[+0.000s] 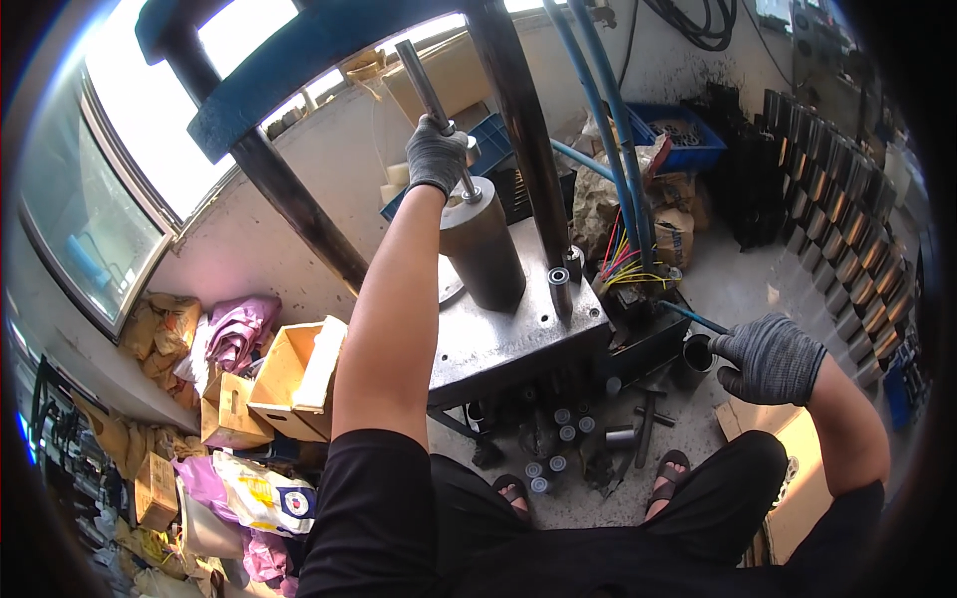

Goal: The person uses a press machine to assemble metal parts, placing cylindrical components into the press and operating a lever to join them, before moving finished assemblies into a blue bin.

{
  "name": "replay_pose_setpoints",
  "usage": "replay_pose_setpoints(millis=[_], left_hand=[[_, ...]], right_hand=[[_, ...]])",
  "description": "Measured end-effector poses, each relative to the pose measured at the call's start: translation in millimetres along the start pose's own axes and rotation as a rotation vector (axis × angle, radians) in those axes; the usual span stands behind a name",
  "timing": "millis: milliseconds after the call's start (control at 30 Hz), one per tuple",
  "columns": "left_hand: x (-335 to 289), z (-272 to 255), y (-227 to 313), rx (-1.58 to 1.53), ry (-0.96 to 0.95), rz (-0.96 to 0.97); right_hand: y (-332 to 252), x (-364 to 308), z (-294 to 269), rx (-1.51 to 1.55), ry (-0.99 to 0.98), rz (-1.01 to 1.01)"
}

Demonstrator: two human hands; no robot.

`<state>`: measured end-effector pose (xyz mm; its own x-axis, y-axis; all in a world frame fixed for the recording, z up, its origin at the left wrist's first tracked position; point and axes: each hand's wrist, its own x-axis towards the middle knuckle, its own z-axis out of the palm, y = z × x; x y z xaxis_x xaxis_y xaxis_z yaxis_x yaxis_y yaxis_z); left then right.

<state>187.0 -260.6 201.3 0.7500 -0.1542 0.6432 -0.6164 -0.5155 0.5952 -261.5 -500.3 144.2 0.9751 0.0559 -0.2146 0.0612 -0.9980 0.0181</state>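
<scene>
My left hand (437, 156), in a grey knitted glove, is wrapped round a steel rod (422, 80). The rod leans slightly, its lower end at the top of a thick grey metal cylinder (486, 249). That cylinder stands upright on the steel table (498, 344) of a blue-framed press (329, 65). Over to the right, my right hand (773, 361), gloved the same way, is closed at the end of a thin blue lever (695, 318). The lever runs to a block with coloured wires (633, 274). A short steel sleeve (559, 291) stands near the table's right corner.
Dark press columns (518, 120) flank the cylinder. Below the table, several small cylinders (566, 433) and a hammer (648, 424) lie on the floor near my feet. Open wooden boxes (299, 374) and bags sit left. Stacked metal sleeves (847, 219) line the right; a blue crate (688, 140) stands behind.
</scene>
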Motion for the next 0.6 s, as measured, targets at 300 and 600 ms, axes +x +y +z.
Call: replay_pose_setpoints(millis=[300,600], left_hand=[[1,4,-9,-0.060,0.062,0.025],[2,3,-10,-0.056,0.037,-0.004]], right_hand=[[-1,-4,3,0.030,0.069,0.027],[-10,-26,44,0.019,0.073,-0.021]])
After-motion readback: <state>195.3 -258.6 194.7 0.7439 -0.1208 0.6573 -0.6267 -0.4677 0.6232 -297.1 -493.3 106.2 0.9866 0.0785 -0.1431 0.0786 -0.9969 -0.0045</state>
